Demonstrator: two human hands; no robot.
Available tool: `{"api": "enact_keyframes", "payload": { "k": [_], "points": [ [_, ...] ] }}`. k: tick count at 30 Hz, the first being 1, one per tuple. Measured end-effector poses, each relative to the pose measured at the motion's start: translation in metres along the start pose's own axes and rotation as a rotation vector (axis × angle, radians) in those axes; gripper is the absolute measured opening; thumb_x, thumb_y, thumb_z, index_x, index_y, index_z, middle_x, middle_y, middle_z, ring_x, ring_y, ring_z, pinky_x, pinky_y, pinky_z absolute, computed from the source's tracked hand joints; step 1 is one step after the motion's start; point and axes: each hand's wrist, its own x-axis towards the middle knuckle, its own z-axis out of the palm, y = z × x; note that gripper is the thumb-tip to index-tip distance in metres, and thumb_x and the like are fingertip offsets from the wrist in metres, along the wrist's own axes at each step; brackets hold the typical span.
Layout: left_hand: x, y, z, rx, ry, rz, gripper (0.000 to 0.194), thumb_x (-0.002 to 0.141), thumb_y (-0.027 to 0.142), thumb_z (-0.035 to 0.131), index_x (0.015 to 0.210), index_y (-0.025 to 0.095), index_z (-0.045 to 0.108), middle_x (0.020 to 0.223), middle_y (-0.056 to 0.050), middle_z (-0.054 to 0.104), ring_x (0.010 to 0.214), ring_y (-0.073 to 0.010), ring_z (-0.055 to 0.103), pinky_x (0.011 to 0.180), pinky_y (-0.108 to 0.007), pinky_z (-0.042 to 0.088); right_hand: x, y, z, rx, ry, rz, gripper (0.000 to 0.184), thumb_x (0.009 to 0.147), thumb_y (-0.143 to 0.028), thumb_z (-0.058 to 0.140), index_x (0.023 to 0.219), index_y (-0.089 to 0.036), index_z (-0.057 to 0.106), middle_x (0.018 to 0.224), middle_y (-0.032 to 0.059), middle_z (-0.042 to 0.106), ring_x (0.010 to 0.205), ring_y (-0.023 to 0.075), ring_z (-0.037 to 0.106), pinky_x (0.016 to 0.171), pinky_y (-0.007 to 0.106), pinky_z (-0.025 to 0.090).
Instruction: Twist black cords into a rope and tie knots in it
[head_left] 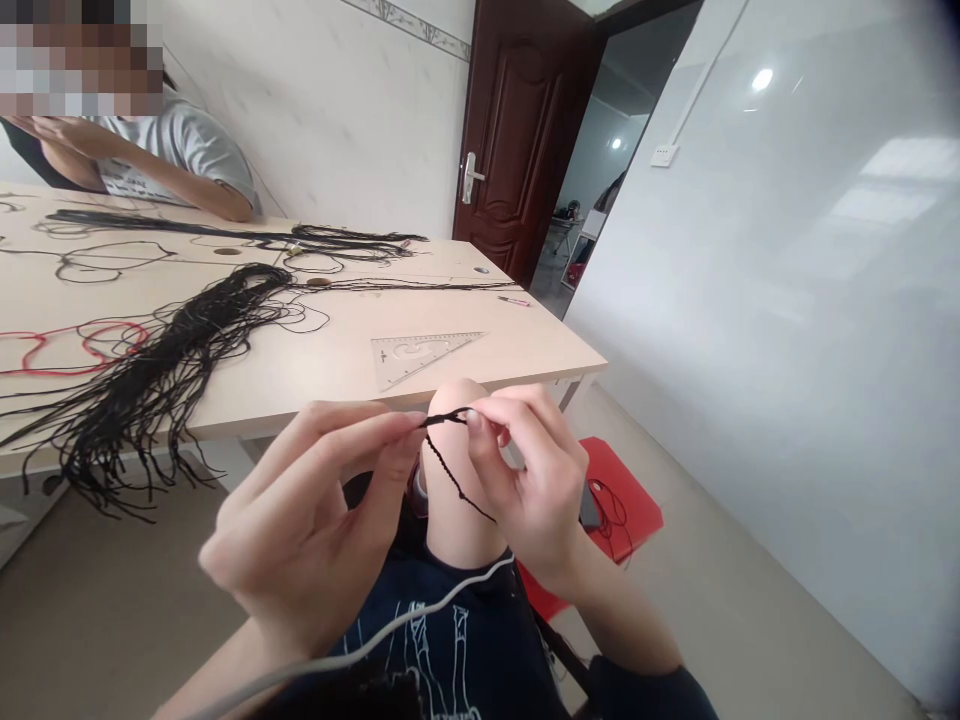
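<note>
- The left hand (307, 530) pinches a thin black cord (452, 475) between thumb and forefinger, its other fingers loosely curled.
- The right hand (532, 480) grips the same cord from the other side, with thumb and forefinger closed on it and the remaining fingers bent inward.
- The cord spans the small gap between the two pinches, then hangs down and to the right in front of the person's bare knee (450, 425). Small bumps along it may be knots, though it is too thin to be sure.
- A long bundle of black cords (165, 380) lies across the left part of the tabletop (315, 370) and spills over its near edge.
- Red cords (75, 345) lie beside that bundle, towards the left edge.
- A second black bundle (300, 238) lies nearer the far edge.
- A clear plastic set square (424, 355) sits near the near edge, and a small pen (514, 300) lies towards the right corner.
- A co-worker in a grey T-shirt (187, 145) sits beyond the far edge.
- A red stool (622, 500) stands to the right of the right hand.
</note>
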Motion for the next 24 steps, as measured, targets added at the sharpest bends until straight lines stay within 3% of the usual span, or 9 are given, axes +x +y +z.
{"api": "enact_keyframes", "payload": {
  "k": [5,11,15,20,24],
  "points": [
    [0.0037,-0.0064,0.0022,0.095,-0.153,0.159,0.034,0.066,-0.002,0.064,0.09,0.021,0.066,0.076,-0.001,0.061,0.068,-0.0149,0.053,0.057,-0.032,0.04,0.0001,-0.0001,-0.0015,0.012,-0.023,0.0,0.008,0.083,-0.011,0.049,0.084,-0.015,0.056,0.076,0.0021,0.054,0.07,0.0108,0.052,0.059,0.023,0.046],
    [0.0005,-0.0095,0.002,0.533,-0.096,0.44,0.023,0.066,0.004,0.067,0.083,0.019,0.063,0.071,-0.002,0.062,0.063,-0.0164,0.048,0.059,-0.034,0.033,-0.0015,-0.0012,-0.0011,0.014,-0.039,0.021,0.008,0.084,-0.014,0.049,0.085,-0.017,0.057,0.077,0.0019,0.055,0.071,0.0114,0.052,0.06,0.024,0.045],
    [-0.0004,-0.0056,0.0008,0.662,-0.122,0.456,0.016,0.072,0.01,0.063,0.085,0.02,0.061,0.071,-0.003,0.062,0.064,-0.0177,0.046,0.062,-0.035,0.03,-0.0026,-0.0009,0.001,0.002,-0.048,0.034,0.009,0.085,-0.015,0.049,0.084,-0.016,0.058,0.076,0.0022,0.054,0.072,0.0117,0.052,0.06,0.024,0.045],
    [0.0017,-0.0033,-0.0045,0.576,-0.26,0.437,0.021,0.073,0.009,0.062,0.091,0.022,0.061,0.078,-0.003,0.063,0.067,-0.0169,0.049,0.063,-0.033,0.034,-0.0026,0.0001,0.0019,-0.014,-0.041,0.008,0.008,0.084,-0.014,0.05,0.083,-0.015,0.058,0.075,0.0026,0.054,0.071,0.0113,0.052,0.061,0.024,0.046],
    [0.0024,-0.0046,-0.0048,0.546,-0.229,0.435,0.022,0.071,0.007,0.064,0.088,0.021,0.062,0.074,-0.002,0.063,0.064,-0.0158,0.049,0.063,-0.034,0.033,-0.003,0.0003,0.0029,-0.031,-0.029,-0.034,0.006,0.083,-0.012,0.051,0.082,-0.014,0.057,0.074,0.0031,0.055,0.069,0.0111,0.052,0.061,0.024,0.047]
  ]
}}
